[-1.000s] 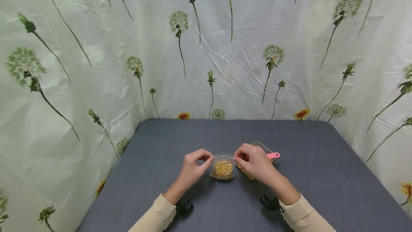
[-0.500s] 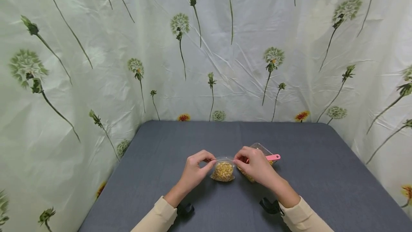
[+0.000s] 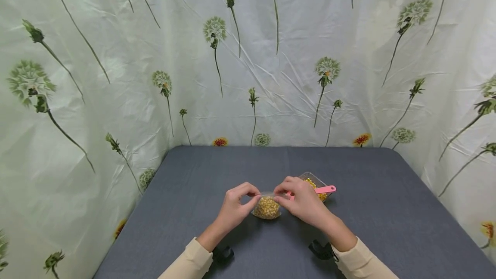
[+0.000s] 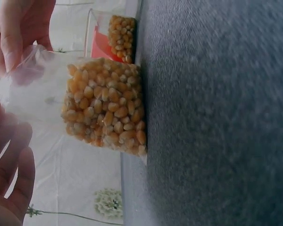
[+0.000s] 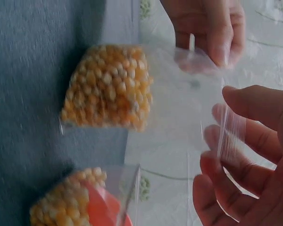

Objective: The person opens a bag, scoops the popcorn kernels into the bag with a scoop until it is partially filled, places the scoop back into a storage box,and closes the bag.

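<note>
A clear zip bag of corn kernels stands on the table, its lower half full and its upper part see-through. My left hand pinches the left end of the bag's top edge between thumb and fingers. On the same edge, close to the middle, my right hand pinches with thumb and index finger; its other fingers sit behind the plastic in the right wrist view. The seal line of the zip bag passes right by that thumb. Between the hands the plastic of the zip bag is stretched upward and creased.
Behind my right hand stands a clear plastic box with more corn kernels in it. A pink scoop lies in the box, its handle sticking out over the right rim. The grey table backs onto a flower-patterned curtain.
My right hand has moved left along the bag's top edge, closer to my left hand. More of the box and pink scoop shows. My left hand keeps its hold on the corner.
</note>
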A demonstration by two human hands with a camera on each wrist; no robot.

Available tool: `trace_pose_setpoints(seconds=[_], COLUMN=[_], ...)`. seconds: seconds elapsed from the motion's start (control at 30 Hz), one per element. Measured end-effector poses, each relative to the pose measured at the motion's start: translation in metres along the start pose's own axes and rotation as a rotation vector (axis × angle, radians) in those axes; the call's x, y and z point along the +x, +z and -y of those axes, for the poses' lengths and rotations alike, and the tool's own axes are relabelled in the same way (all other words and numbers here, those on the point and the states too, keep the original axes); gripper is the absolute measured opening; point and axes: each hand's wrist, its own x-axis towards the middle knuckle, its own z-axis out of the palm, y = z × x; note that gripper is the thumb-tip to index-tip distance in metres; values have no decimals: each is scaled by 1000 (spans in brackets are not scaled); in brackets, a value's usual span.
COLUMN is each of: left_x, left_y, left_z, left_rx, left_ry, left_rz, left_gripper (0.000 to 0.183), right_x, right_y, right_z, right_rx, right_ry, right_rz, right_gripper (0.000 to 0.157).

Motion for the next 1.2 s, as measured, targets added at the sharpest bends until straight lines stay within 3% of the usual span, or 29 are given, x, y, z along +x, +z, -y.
trace_pose_setpoints(seconds=[0.47, 0.67, 0.97, 1.2], left_x=[6, 2, -9, -9], left_y=[3, 3, 8, 5], left_z=[-12, -12, 18, 17], left_rx=[-30, -33, 35, 54], left_ry=[125, 96, 93, 55], left_rz=[47, 58, 53, 24], left_gripper=[19, 18, 13, 18], right_x=[-3, -6, -1, 1], right_y=[22, 27, 20, 16], right_z=[10, 12, 12, 8], right_rx=[48, -13, -74, -114], right_ry=[-142, -186, -173, -155], right_rz=[-94, -126, -88, -52], right_gripper=[17, 22, 21, 21])
